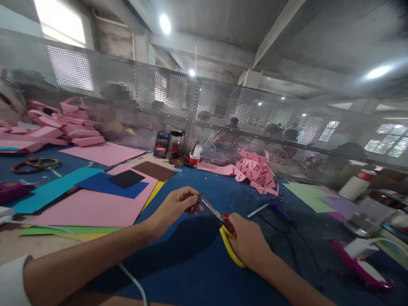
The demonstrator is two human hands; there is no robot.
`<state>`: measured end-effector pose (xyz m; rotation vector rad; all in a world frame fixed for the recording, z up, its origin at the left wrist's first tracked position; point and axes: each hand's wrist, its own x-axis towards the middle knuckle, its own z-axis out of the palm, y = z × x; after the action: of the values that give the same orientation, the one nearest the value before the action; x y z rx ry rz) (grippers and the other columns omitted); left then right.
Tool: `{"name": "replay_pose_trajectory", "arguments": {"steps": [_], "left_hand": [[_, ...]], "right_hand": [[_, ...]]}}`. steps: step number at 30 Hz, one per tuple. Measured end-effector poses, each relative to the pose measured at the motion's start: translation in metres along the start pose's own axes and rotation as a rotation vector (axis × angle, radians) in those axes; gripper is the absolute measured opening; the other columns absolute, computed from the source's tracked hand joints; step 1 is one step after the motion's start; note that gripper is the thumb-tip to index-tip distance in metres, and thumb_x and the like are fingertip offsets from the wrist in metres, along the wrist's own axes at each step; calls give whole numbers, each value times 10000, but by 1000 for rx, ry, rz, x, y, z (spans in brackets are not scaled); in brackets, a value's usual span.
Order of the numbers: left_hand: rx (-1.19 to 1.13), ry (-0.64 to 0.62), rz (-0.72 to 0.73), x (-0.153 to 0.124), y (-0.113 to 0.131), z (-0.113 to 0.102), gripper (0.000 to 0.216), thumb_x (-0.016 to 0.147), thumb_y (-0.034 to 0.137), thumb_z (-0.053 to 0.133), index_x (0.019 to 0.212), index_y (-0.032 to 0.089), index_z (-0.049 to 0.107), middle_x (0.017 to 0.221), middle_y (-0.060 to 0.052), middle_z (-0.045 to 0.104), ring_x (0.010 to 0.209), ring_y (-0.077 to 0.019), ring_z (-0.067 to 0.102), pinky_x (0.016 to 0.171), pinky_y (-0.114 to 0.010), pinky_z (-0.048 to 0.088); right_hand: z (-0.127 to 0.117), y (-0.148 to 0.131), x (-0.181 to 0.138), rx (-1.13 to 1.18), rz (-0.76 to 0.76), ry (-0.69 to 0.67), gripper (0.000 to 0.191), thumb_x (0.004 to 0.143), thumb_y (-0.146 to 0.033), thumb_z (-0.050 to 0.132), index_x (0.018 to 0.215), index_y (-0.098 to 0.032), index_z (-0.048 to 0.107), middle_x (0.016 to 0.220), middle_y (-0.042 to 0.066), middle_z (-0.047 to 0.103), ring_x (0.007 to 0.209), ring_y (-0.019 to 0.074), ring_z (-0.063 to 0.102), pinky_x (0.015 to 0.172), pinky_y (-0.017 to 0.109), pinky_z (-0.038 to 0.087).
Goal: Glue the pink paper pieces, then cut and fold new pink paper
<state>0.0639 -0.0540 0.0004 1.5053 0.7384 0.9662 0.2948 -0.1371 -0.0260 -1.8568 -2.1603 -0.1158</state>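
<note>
My right hand (247, 244) is closed round the yellow and red handles of a pair of scissors (227, 240), low in the middle of the view. The metal blades point up and left toward my left hand (178, 206). That hand is pinched shut at the blade tips; whether it holds the tips or some small thing there is too small to tell. Both hands hover over the blue table cover (191, 259).
Sheets of pink (89, 208), blue (105, 183), teal, black and brown paper lie at left. A pile of pink cut pieces (256, 172) sits behind the hands, jars (176, 143) further back. A glue gun (277, 206), cables and a white bottle (355, 185) are at right. A perforated metal screen bounds the table.
</note>
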Motion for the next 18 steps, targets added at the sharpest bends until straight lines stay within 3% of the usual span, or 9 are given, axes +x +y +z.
{"name": "replay_pose_trajectory", "arguments": {"steps": [18], "left_hand": [[13,2,-15,-1,0,0,219,879,385,625,911,170,599,796,-48,753,668,-146,611,680,-283,470]], "right_hand": [[0,2,2,-72,-7,43,87,887,-291,572,852,-217,601,841,10,679,684,171,651,576,313,213]]}}
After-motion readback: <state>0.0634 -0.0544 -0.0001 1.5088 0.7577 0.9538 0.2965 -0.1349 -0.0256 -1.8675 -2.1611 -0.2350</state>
